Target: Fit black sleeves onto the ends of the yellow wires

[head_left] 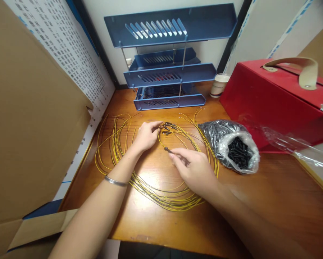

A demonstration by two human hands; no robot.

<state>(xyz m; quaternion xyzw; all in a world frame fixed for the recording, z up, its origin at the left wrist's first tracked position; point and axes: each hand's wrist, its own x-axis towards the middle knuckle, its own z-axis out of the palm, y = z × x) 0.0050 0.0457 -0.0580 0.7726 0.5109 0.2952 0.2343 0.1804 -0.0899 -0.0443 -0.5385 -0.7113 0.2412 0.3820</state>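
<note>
Between the thumb and fingers of my right hand [195, 167] is a small black plug-like piece [166, 149] with a rounded end. A thin yellow wire [159, 138] curves up from that piece to the fingertips of my left hand [148, 135], which are closed on it. Just beside the left fingertips lie several dark rounded fittings [167, 132] at the wire ends. A large loose coil of yellow and black wires [164, 203] circles on the table around both hands. My left forearm crosses over its left side.
An open plastic bag [223, 138] full of small black pieces [239, 153] stands right of the coil. Behind it are a red box [272, 104] with a beige handle and a paper cup [219, 85]. A blue tiered rack [169, 102] stands at the back; cardboard [34, 108] borders the left.
</note>
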